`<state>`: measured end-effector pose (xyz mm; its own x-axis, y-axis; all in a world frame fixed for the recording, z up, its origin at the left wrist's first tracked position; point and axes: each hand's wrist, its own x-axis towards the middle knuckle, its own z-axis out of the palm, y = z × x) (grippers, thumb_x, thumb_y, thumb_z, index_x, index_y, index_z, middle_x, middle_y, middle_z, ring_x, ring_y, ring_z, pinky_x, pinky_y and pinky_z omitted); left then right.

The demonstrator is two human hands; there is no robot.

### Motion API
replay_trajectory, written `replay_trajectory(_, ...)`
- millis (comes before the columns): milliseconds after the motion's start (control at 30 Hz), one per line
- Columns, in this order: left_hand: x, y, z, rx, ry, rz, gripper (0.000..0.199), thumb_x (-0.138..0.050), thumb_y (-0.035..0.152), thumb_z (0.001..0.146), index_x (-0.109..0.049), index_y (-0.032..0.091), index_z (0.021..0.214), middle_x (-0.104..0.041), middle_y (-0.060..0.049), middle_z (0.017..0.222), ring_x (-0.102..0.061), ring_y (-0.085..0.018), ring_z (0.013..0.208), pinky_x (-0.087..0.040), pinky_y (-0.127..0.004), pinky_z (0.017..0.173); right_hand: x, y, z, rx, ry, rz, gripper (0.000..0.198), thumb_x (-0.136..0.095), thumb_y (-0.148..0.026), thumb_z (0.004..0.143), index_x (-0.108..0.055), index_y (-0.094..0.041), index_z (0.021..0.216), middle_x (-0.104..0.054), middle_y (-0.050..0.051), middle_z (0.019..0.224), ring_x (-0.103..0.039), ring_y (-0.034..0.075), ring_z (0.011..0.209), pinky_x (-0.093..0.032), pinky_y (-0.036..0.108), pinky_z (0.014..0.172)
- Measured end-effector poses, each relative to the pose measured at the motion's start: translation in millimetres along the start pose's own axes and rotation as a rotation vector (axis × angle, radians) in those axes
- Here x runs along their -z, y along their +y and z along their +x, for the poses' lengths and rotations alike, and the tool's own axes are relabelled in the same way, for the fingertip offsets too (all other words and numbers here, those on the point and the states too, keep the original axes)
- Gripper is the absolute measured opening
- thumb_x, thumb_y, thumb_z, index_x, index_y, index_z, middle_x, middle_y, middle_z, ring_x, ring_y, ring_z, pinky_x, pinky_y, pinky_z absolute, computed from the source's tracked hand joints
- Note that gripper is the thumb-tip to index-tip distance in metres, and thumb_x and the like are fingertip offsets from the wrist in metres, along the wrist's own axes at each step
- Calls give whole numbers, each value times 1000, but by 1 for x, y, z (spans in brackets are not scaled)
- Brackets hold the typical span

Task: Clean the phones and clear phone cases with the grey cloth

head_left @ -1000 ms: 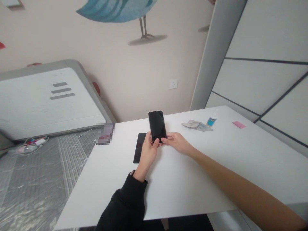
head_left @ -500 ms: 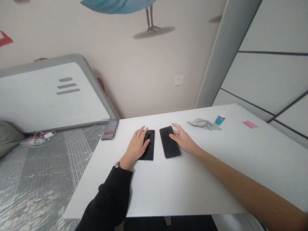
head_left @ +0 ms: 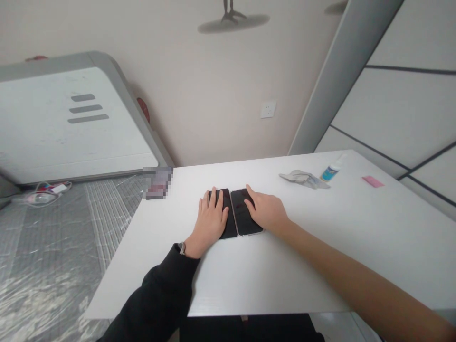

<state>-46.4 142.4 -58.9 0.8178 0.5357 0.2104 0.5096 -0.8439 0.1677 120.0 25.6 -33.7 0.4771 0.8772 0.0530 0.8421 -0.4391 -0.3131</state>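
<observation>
Two dark-screened smartphones lie side by side on the white table (head_left: 221,285), long edges touching or nearly so. My left hand (head_left: 209,221) rests flat over the left smartphone (head_left: 230,227), its fingers slightly apart and covering much of the screen. At the right smartphone (head_left: 244,219), which has a clear rim, my right hand (head_left: 269,209) grips the right edge. Its thumb lies on the screen and its index finger reaches the top corner; the other fingers are curled out of sight.
Toward the back right are a crumpled grey cloth (head_left: 304,178), a white bottle with a blue label (head_left: 330,173) and a pink slip (head_left: 372,181). A blurred-out item (head_left: 157,183) sits at the back-left corner. Behind are a wall with a socket (head_left: 268,109) and a white panel (head_left: 42,128).
The right smartphone has moved left with my right hand, closing the gap to the left one. My left hand still lies on its phone. The camera view has tipped down slightly.
</observation>
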Motion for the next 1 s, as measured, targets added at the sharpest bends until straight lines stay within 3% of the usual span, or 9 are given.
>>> replay_trajectory(200, 1, 2, 2, 9, 36, 15, 55, -36, 34, 103, -42, 9, 151, -35, -23, 162, -31, -42, 149, -32, -64, 116, -2, -3, 0, 39, 21, -21, 53, -45, -38, 101, -49, -17, 149, -77, 19, 109, -74, 33, 91, -50, 40, 78)
replay_trajectory(333, 7, -2, 8, 60, 93, 2, 57, -43, 37, 100, -43, 10, 150, -35, -22, 163, -29, -43, 150, -28, -67, 117, 6, 14, 7, 2, 111, 0, 45, -44, -46, 102, -60, -25, 139, -79, 11, 105, -72, 29, 92, -50, 36, 79)
replay_trajectory(433, 10, -9, 13, 56, 189, -57, 54, -44, 33, 98, -44, 12, 148, -41, -21, 159, -33, -41, 148, -29, -67, 117, 21, 44, 17, -76, 239, -1, 37, -42, -25, 100, -67, -22, 128, -73, 11, 120, -66, 28, 108, -49, 36, 88)
replay_trajectory(500, 10, -14, 17, 19, 240, -107, 52, -46, 29, 96, -46, 13, 146, -47, -20, 154, -38, -38, 145, -31, -64, 117, 30, 69, 24, -143, 321, -9, 42, -46, -11, 92, -66, -15, 129, -65, 16, 132, -59, 32, 121, -46, 40, 96)
replay_trajectory(600, 10, -18, 20, -10, 262, -227, 50, -50, 24, 92, -50, 15, 141, -55, -18, 146, -45, -34, 139, -35, -59, 118, 38, 100, 31, -218, 376, 5, 48, -52, -3, 82, -66, -9, 128, -58, 23, 138, -54, 37, 124, -43, 46, 99)
replay_trajectory(733, 17, -17, 20, -1, 244, -364, 44, -50, 22, 92, -55, 17, 136, -59, -16, 139, -50, -31, 134, -37, -56, 117, 49, 115, 34, -255, 392, 112, 34, -54, -6, 85, -75, -14, 110, -73, 17, 111, -64, 33, 107, -47, 41, 90)
replay_trajectory(867, 32, -10, 18, -13, 231, -420, 37, -46, 24, 95, -59, 19, 129, -65, -13, 132, -58, -26, 126, -43, -51, 113, 76, 111, 22, -235, 443, 266, 22, -62, -31, 91, -75, -18, 105, -76, 8, 91, -68, 27, 85, -48, 33, 72)
replay_trajectory(933, 42, 3, 16, -33, 185, -500, 34, -45, 28, 97, -62, 19, 125, -67, -12, 129, -61, -24, 122, -46, -46, 111, 89, 105, 8, -198, 441, 325, 31, -61, -46, 92, -74, -19, 84, -70, 3, 72, -64, 23, 69, -42, 30, 60)
replay_trajectory(1000, 55, 26, 13, -44, 77, -686, 33, -46, 32, 98, -64, 19, 123, -68, -12, 127, -63, -24, 119, -46, -44, 109, 98, 94, -12, -135, 421, 413, 48, -61, -59, 89, -63, -20, 61, -58, 0, 55, -55, 20, 56, -34, 29, 53)
